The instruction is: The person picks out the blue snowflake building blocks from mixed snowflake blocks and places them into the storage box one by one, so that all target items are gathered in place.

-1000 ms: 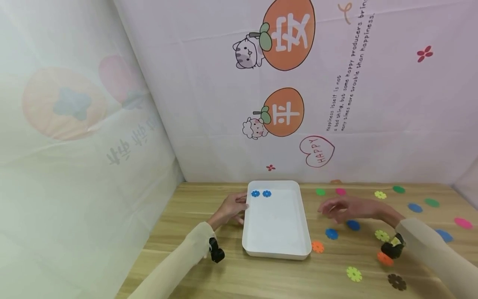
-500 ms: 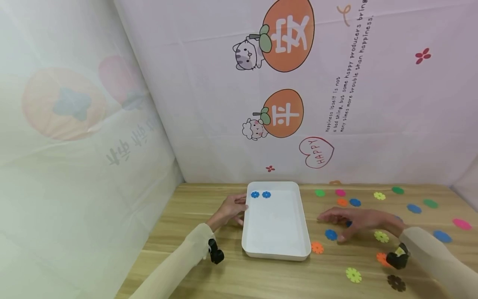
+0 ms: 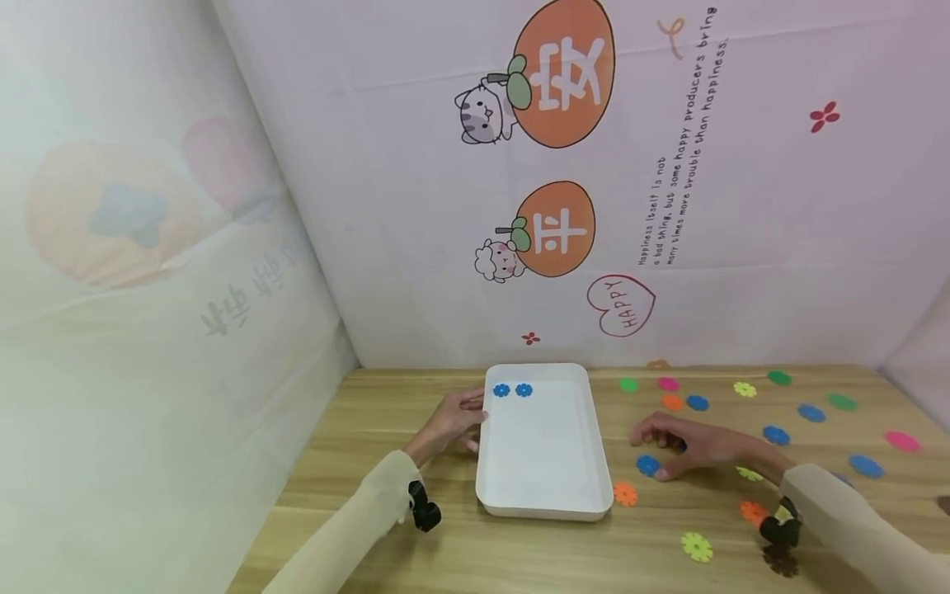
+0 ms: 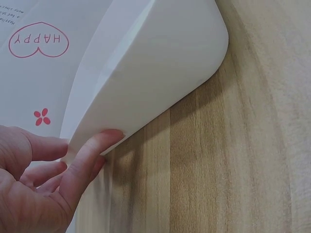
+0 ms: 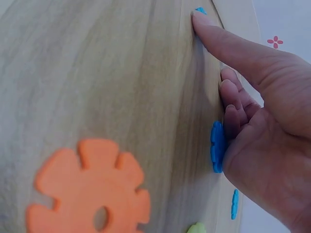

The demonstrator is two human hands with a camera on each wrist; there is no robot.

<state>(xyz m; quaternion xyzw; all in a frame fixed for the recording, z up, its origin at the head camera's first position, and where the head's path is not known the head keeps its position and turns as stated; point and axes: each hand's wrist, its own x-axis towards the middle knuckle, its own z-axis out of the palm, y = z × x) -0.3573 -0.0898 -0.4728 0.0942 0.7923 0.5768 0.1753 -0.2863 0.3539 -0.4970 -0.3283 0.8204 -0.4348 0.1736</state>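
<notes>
The left hand (image 3: 448, 425) rests against the left wall of the white tray (image 3: 545, 513); in the left wrist view its fingers (image 4: 109, 138) touch the tray's outer side (image 4: 146, 82). Two blue flower-shaped discs (image 3: 501, 390) (image 3: 524, 390) lie side by side at the tray's far left. Right of the tray, the right hand (image 3: 701, 444) is low over the table, fingers bent, thumb tip at the edge of a blue disc (image 3: 647, 465). The right wrist view shows that thumb (image 5: 206, 26) at a blue disc (image 5: 200, 9), with another blue disc (image 5: 218, 147) by the palm.
Several loose discs lie around the right hand, including orange (image 3: 625, 494), yellow-green (image 3: 697, 547), pink (image 3: 901, 441) and green (image 3: 842, 402) ones. A printed cloth (image 3: 416, 206) hangs behind the wooden table (image 3: 386, 536), and another cloth (image 3: 171, 371) hangs at the left.
The right hand has lowered, its thumb now at the blue disc, and its fingers have bent more since half a second ago. The left hand stays at the tray; the head view has shifted slightly.
</notes>
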